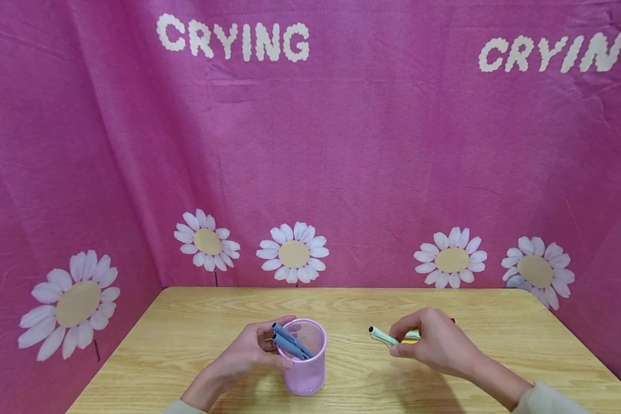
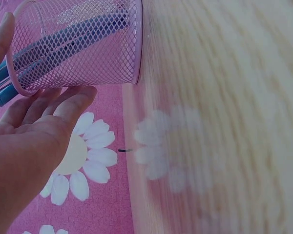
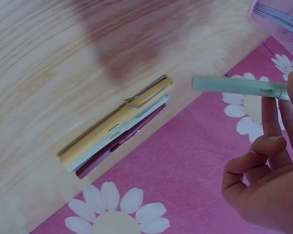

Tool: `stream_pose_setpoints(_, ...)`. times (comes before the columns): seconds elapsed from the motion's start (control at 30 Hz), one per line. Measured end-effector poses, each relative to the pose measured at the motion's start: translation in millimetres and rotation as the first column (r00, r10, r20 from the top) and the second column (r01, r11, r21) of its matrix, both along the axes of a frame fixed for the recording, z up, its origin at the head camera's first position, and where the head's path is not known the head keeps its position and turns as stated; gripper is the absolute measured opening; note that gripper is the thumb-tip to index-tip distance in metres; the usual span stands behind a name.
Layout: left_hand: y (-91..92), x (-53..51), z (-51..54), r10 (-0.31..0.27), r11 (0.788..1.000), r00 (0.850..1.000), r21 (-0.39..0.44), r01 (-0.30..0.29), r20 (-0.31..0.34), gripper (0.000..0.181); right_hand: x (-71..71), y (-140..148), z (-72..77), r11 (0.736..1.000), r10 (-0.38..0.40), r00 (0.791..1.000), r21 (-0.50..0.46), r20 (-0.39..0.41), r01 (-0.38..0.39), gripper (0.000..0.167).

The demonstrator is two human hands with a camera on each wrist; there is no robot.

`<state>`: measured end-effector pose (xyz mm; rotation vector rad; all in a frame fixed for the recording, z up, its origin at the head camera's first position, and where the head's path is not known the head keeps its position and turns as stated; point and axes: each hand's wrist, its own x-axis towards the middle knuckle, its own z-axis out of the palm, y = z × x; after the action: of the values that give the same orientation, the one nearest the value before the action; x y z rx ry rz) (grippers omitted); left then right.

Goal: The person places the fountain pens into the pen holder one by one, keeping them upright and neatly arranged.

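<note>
A pink mesh pen cup (image 1: 307,376) stands upright on the table with two blue-grey pens (image 1: 291,345) leaning inside it. My left hand (image 1: 243,353) holds the cup from its left side, thumb at the front near the rim and fingers behind. To the right, my right hand (image 1: 440,342) pinches a light green pen (image 3: 229,85) between thumb and fingertips, raised off the table. Below that hand lie a yellow pen (image 3: 115,122), a pale mint pen (image 3: 158,104) and a dark red pen (image 3: 120,140), side by side. In the head view the right hand mostly hides them.
The wooden table (image 1: 212,310) ends at the back against a magenta cloth (image 1: 341,144) with printed daisies and white lettering. The cloth also hangs along the left and right sides.
</note>
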<state>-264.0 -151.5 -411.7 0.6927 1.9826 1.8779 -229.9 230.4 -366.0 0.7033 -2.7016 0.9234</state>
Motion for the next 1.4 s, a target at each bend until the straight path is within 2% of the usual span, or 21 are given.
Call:
stream_pose_setpoints(0.4,0.3,-0.5,-0.2,-0.004,1.000,1.000,-0.009,0.003,-0.018,0.073,0.5,-19.3,21.3,0.988,0.044,0.989,-0.154,0.138,-0.022,0.011)
stream_pose_setpoints(0.5,0.3,-0.8,-0.2,-0.006,1.000,1.000,-0.008,0.006,-0.016,0.073,-0.1,-23.5,25.6,0.987,0.023,0.990,-0.160,0.137,-0.001,0.011)
stream_pose_setpoints(0.6,0.3,-1.4,-0.4,-0.008,1.000,1.000,-0.007,0.008,-0.017,0.067,-1.2,-28.6,29.7,0.983,0.013,0.992,-0.185,0.125,0.010,0.013)
stream_pose_setpoints(0.77,0.0,-2.1,-1.3,-0.006,1.000,1.000,-0.006,0.006,-0.016,0.066,-3.3,-38.1,36.3,0.969,0.031,0.995,-0.247,0.098,-0.006,0.016)
stream_pose_setpoints(0.97,-0.3,-2.8,-1.7,0.002,1.000,1.000,-0.008,-0.003,-0.007,0.066,-5.7,-51.3,43.8,0.954,0.040,0.990,-0.299,0.133,0.002,0.016)
stream_pose_setpoints(1.4,0.5,-1.0,-0.6,0.003,1.000,1.000,-0.013,-0.003,0.013,0.072,-9.4,-86.7,53.8,0.888,0.102,0.988,-0.459,0.118,-0.037,0.022)
